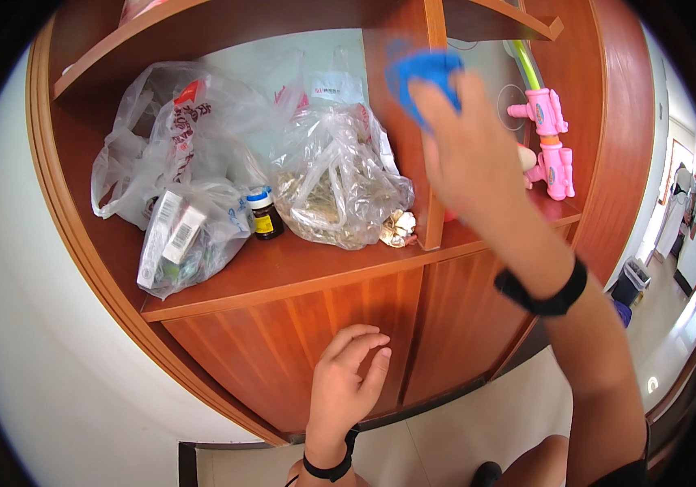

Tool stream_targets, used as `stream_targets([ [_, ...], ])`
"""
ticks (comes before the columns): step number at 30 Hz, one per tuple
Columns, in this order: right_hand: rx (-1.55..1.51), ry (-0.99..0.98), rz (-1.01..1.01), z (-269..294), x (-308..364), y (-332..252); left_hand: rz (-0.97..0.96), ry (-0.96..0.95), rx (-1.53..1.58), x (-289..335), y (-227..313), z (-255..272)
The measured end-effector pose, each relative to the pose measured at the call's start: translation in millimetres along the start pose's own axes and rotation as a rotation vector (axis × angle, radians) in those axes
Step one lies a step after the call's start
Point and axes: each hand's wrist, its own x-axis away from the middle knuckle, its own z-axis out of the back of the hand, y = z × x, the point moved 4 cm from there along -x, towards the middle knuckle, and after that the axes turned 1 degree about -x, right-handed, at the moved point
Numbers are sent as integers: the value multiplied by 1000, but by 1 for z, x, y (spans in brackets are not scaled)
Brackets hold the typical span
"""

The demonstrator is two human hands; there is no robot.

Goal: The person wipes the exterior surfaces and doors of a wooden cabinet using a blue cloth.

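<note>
Raised at the upright wooden divider point(433, 195), my right hand point(474, 154) is closed on a blue cloth point(429, 75). Motion blurs the cloth and the fingers somewhat. Lower down, my left hand point(348, 377) hovers before the cabinet's sliding doors point(307, 337), its fingers loosely curled and apart from the thumb, holding nothing. Left of the divider, the shelf bears a clear plastic bag of dry brownish stuff point(327, 195), a small dark jar with a blue-and-white lid point(263, 213) and a bag with boxes point(189, 235). A crumpled gold-and-white packet point(398, 228) lies near the divider's foot.
A large, rumpled white plastic bag point(193, 122) fills the shelf's left part. Right of the divider stands a pink toy with a green tube point(555, 142). Above hangs a curved upper shelf point(226, 24). A bin point(630, 282) stands in the room at far right.
</note>
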Motion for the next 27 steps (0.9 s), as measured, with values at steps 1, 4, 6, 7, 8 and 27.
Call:
stream_targets([
  [1, -31, 15, 21, -3, 40, 4, 14, -27, 7, 1, -4, -11],
  [4, -104, -251, -44, 1, 117, -23, 61, -46, 6, 2, 2, -2],
  [6, -151, -385, -102, 6, 137, -35, 77, -42, -13, 2, 1, -1],
  [7, -273, -410, -166, 9, 135, -28, 70, -46, -19, 3, 0, -1],
  [8, -403, -430, -228, 15, 122, -21, 65, -45, -23, 4, 1, -1],
  [27, -95, -216, 202, 57, 69, 25, 15, -202, -109, 5, 11, -7],
])
